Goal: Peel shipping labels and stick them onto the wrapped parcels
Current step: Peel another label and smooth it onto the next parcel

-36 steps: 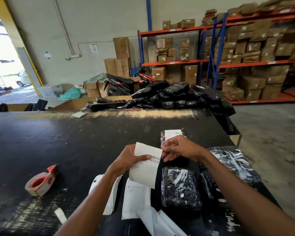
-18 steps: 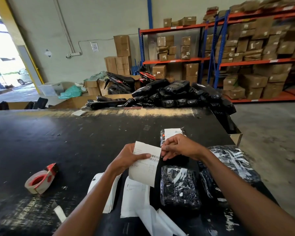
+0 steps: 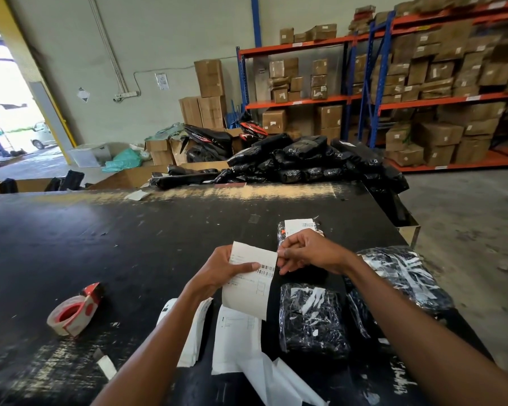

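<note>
A shipping label [image 3: 251, 281] is held up off the table [image 3: 100, 244], near the middle of the near edge. It is gripped by the left hand [image 3: 220, 271], with the thumb laid across the printed face and the fingers hidden behind, apparently so that the sheet is kept steady. Its upper right edge, by the barcode, is pinched by the right hand [image 3: 308, 253], probably so that the backing can be picked loose there. Whether any peel has been started cannot be told.

An unlabelled wrapped parcel [image 3: 311, 320] lies just right of the label, well placed to be stuck next. A second wrapped parcel [image 3: 402, 288] lies further right. Beyond the hands a small parcel [image 3: 299, 227] already bears a white label. Loose sheets [image 3: 235, 338] are kept under the forearms, within reach. A tape dispenser [image 3: 74, 310] has been left well apart on the left.
</note>
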### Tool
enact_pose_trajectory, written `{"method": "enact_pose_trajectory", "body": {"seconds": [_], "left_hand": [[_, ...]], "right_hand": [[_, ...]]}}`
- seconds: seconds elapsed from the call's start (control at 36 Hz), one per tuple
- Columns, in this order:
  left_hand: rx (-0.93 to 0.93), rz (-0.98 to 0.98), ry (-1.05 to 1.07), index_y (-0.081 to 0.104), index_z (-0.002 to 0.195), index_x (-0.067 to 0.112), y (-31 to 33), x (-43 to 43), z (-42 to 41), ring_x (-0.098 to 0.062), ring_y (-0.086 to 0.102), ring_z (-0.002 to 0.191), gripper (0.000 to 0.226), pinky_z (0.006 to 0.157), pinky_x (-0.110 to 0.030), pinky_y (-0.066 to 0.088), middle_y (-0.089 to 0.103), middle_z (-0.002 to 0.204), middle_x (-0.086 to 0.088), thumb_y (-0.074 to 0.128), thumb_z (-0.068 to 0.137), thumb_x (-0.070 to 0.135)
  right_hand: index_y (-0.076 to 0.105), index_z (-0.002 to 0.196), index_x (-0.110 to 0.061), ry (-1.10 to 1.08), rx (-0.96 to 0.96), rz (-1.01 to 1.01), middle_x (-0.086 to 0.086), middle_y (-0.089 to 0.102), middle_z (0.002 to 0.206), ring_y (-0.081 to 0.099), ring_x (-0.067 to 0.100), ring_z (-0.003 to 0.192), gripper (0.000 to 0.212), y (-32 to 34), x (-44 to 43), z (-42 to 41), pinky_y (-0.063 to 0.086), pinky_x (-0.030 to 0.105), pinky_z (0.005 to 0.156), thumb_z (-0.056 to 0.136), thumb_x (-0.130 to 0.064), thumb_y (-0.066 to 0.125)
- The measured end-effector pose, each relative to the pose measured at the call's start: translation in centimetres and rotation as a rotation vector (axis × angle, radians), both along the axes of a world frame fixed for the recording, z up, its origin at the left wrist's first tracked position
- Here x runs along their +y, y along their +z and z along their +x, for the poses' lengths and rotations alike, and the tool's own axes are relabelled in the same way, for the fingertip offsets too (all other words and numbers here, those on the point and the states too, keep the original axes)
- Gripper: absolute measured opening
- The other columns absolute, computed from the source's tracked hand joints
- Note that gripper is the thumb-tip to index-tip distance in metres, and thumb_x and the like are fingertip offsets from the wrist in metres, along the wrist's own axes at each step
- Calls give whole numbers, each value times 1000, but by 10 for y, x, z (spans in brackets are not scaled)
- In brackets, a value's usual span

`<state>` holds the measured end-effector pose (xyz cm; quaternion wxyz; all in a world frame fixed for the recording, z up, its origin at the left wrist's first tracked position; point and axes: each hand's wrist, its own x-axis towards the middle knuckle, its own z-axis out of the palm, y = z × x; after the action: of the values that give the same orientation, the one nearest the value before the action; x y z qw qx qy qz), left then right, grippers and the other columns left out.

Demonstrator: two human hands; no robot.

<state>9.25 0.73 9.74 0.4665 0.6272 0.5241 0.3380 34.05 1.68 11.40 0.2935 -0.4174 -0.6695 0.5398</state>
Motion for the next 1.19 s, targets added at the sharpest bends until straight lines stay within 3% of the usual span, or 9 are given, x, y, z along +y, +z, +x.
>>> {"method": "enact_pose_trajectory", "body": {"seconds": [0.22, 0.33, 0.47, 0.58, 0.67, 0.78, 0.86, 0.97, 1.19], "left_hand": [[-16, 5, -8, 69, 103, 16, -1, 0, -1, -16, 77, 86, 24, 67, -23, 59, 80, 95, 2, 81, 82, 16], [-45, -7, -5, 69, 105, 15, -4, 0, 0, -16, 77, 85, 26, 66, -24, 59, 80, 95, 2, 81, 82, 16], [-69, 6, 31, 64, 115, 19, -10, 5, 0, -22, 75, 95, 44, 81, -36, 62, 77, 106, -4, 86, 77, 22], [90, 237, 179, 42, 117, 19, -22, 8, 11, -8, 59, 96, 67, 80, -22, 51, 59, 109, 2, 89, 73, 34], [145, 396, 198, 49, 100, 18, -21, 3, 24, -7, 51, 81, 41, 72, -18, 43, 56, 93, 1, 76, 85, 44], [-39, 163, -105, 67, 85, 6, -2, -6, 41, -12, 59, 67, 51, 62, -23, 45, 68, 76, -8, 44, 103, 48], [-108, 128, -162, 65, 96, -5, 0, -4, 46, -16, 59, 66, 46, 61, -25, 44, 71, 83, -15, 49, 104, 37], [-159, 82, -166, 68, 90, 7, -3, -1, 47, -15, 58, 65, 31, 61, -26, 44, 69, 82, -14, 51, 105, 29], [-227, 28, -113, 64, 90, 6, -6, -4, 54, -14, 57, 63, 27, 56, -22, 42, 67, 81, -8, 50, 105, 22]], "right_hand": [[62, 107, 13, 11, -21, 6, 21, 75, 99, 74, 39, 96, 27, -1, -1, -2, 50, 61, 98, 99, -12, 63], [65, 96, -4, 30, -6, 16, 16, 74, 94, 74, 34, 93, 10, -1, -2, -3, 51, 59, 97, 99, -13, 62], [63, 91, -9, 38, 15, 28, 13, 70, 90, 74, 30, 90, 11, 2, -3, -7, 51, 57, 96, 100, -13, 61], [64, 96, -4, 22, 34, 63, 13, 70, 87, 72, 28, 86, 9, 2, -3, -10, 51, 56, 95, 100, -11, 60], [64, 94, -4, 17, 75, 69, 14, 71, 85, 69, 30, 83, 10, 1, -2, -11, 51, 51, 87, 100, -10, 60], [65, 98, 1, 20, 51, 105, 19, 71, 86, 68, 28, 80, 16, -1, 0, -11, 50, 46, 82, 100, -15, 61], [65, 99, 1, 13, 66, 105, 24, 71, 92, 67, 26, 78, 19, -2, 1, -10, 51, 47, 82, 100, -18, 62], [67, 99, -1, -5, 73, 93, 33, 70, 99, 67, 29, 80, 16, -4, 1, -3, 52, 49, 83, 99, -16, 63], [59, 87, -2, -283, 141, 152, 13, 69, 80, 74, 18, 69, 10, -7, -2, 8, 55, 26, 56, 97, -3, 62]]}}
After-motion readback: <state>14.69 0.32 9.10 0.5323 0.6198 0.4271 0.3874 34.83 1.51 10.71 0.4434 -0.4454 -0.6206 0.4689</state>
